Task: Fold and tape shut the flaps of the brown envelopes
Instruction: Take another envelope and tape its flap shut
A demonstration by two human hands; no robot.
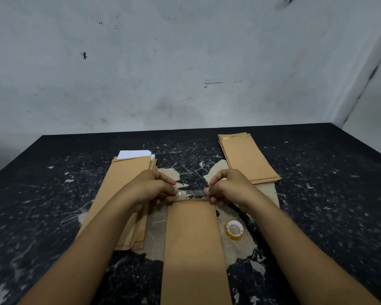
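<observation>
Left hand [156,188], centre of frame: fingers curled, pinching the left end of a clear tape strip [191,193]. Right hand [227,187]: fingers curled likewise, pinching the strip's right end. Strip stretched between the two hands, just above the far edge of a brown envelope [193,245]; whether it touches the paper yet, cannot tell.

Envelope lies lengthwise down the lower centre of the frame, between the forearms, far end at the hands, near end running out of the bottom edge.

Tape roll [234,229] lies flat just right of the envelope, under the right forearm's line, apart from the envelope's edge.

Left of centre: stack of brown envelopes [119,194], white paper [134,154] showing out of the far end. The left forearm crosses over this stack.

Upper right of the worktop: second stack of brown envelopes [248,159], squared up, glossy band across its far end.

Worktop [42,205] black, heavily scuffed, with pale worn patches around the central envelope. Grey marked wall [163,62] behind.
</observation>
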